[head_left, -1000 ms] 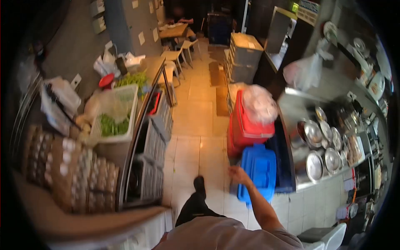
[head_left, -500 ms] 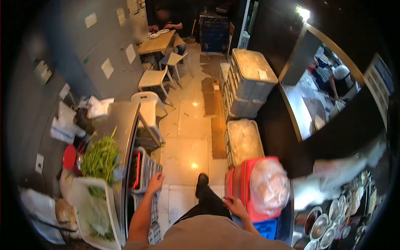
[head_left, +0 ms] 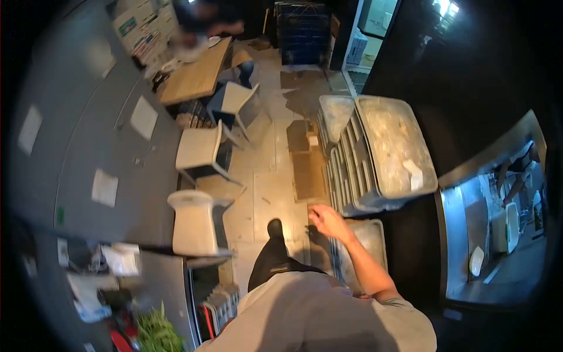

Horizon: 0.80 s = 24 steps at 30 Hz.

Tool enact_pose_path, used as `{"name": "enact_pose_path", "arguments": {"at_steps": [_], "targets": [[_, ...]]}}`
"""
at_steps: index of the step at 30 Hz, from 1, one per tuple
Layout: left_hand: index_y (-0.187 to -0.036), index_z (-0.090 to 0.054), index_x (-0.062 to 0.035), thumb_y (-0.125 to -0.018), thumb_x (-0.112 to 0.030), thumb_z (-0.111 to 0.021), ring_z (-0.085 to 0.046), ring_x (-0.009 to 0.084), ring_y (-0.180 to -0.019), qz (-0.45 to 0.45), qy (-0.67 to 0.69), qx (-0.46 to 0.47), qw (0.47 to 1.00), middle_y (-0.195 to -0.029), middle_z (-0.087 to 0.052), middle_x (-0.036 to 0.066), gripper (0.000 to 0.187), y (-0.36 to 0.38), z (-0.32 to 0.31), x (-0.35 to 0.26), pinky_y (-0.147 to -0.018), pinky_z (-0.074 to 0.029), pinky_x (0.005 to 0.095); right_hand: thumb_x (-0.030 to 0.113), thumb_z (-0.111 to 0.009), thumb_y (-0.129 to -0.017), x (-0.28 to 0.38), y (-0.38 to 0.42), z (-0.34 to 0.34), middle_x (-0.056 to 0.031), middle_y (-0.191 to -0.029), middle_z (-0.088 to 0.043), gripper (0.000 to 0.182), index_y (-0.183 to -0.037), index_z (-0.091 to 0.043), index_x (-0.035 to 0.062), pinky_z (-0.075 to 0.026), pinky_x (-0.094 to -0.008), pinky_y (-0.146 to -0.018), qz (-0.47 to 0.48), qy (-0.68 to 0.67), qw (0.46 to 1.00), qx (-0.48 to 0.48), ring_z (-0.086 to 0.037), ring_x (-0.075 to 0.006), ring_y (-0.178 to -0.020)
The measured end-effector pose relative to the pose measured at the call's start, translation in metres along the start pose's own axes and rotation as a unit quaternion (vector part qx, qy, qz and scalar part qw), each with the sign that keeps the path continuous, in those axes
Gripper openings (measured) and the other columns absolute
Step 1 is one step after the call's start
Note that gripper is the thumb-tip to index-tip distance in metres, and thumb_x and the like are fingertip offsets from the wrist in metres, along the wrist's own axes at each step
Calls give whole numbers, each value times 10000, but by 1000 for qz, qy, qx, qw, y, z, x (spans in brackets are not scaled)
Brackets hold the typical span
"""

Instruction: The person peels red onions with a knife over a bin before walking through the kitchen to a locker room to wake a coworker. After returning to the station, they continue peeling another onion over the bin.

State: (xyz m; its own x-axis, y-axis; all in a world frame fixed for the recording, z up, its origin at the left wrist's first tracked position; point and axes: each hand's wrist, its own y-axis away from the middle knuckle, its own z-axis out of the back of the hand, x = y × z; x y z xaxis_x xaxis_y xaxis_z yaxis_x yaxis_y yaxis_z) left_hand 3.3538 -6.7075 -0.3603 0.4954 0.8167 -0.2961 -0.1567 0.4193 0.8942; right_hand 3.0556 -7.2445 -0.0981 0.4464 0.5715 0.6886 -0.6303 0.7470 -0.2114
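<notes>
My right hand (head_left: 329,222) is raised in front of my body, over the floor beside the lower grey crate (head_left: 370,240). Its fingers are loosely curled and a little apart, and nothing shows in them. Nearest beyond it stands a stack of grey crates (head_left: 399,146), the top one covered in clear plastic with a white slip on it. No part of my left hand can be seen.
White chairs (head_left: 193,226) and a wooden table (head_left: 196,76) with a seated person line the left. Flattened cardboard (head_left: 308,170) lies on the tiled floor. Green vegetables (head_left: 157,333) rest on the steel counter at the lower left. A wall opening at right shows another person's arms.
The view has moved forward along the aisle; chairs and crates are closer, and the red crate has left view. My right hand has come up and forward. My left hand has gone out of view.
</notes>
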Motion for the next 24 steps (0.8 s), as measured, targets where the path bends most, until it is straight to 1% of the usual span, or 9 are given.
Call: {"name": "enact_pose_path", "arguments": {"at_steps": [2,5,6,7,13,15,21,22,24], "targets": [[-874,-726,-73,-824,-352,-630,-690,316,-788,-108,-152,10,982,-807,-704,171,299,-64,84,-59,-704,-539,426,148,-650,-906,-62,-34,-23,-215,-1106,-670,279,-1133,-644,-13,-531,-398,-865,54,-4,998,-37,-648,-373,-1028],[-855,-734,-89,-781,-315,-649,-709,337,-801,-304,-458,-113,828,-807,-709,186,253,-191,255,-190,-713,-554,436,168,-650,-931,-56,-110,18,-196,-1105,-688,298,-1175,-649,-4,-544,-377,-867,-159,-93,981,54,-675,-323,-1026],[-846,-714,-50,-814,-331,-655,-697,379,-857,-310,-359,-200,858,-843,-704,217,289,-230,316,-253,-707,-543,439,173,-652,-938,-67,-133,25,-186,-1101,-696,309,-1195,-648,1,-548,-367,-867,-227,-125,963,70,-683,-302,-1023],[-895,-700,-16,-869,-341,-648,-701,366,-882,-143,46,-245,958,-888,-703,235,330,-260,371,-331,-720,-533,435,168,-663,-933,-76,-157,36,-181,-1080,-693,315,-1197,-647,-3,-547,-368,-851,-242,-134,960,52,-685,-285,-993],[-1091,-647,6,-953,-329,-637,-661,235,-875,-333,93,-280,896,-958,-712,150,363,-294,654,-716,-832,-511,355,166,-674,-940,-220,-345,72,-143,-1046,-706,317,-1211,-646,3,-542,-321,-821,-302,-212,929,-40,-690,-204,-934],[-1097,-626,-9,-974,-214,-643,-608,123,-874,-320,103,-280,899,-946,-677,49,240,-342,699,-762,-810,-500,294,198,-671,-937,-286,-418,83,-155,-1023,-708,316,-1182,-652,0,-548,-353,-821,-314,-188,929,-46,-693,-239,-914],[-974,-673,3,-901,-270,-694,-661,193,-779,-237,30,-267,933,-832,-705,126,284,-409,718,-816,-710,-528,371,162,-675,-907,-421,-662,186,-179,-1006,-707,316,-1174,-645,-3,-542,-352,-810,-262,-111,958,-47,-689,-266,-906],[-938,-674,-7,-869,-292,-718,-646,205,-742,-116,59,-155,979,-826,-701,138,297,-409,720,-828,-687,-531,383,167,-678,-905,-452,-699,203,-180,-1007,-707,317,-1168,-646,-6,-542,-355,-811,-256,-108,959,-48,-689,-271,-904],[-974,-722,-47,-825,-370,-729,-666,251,-766,-234,-104,-94,962,-860,-721,133,356,-488,703,-781,-694,-528,445,172,-681,-904,-493,-761,239,-177,-987,-705,310,-1151,-647,-11,-543,-365,-791,-260,-104,957,-74,-684,-272,-887]]}}
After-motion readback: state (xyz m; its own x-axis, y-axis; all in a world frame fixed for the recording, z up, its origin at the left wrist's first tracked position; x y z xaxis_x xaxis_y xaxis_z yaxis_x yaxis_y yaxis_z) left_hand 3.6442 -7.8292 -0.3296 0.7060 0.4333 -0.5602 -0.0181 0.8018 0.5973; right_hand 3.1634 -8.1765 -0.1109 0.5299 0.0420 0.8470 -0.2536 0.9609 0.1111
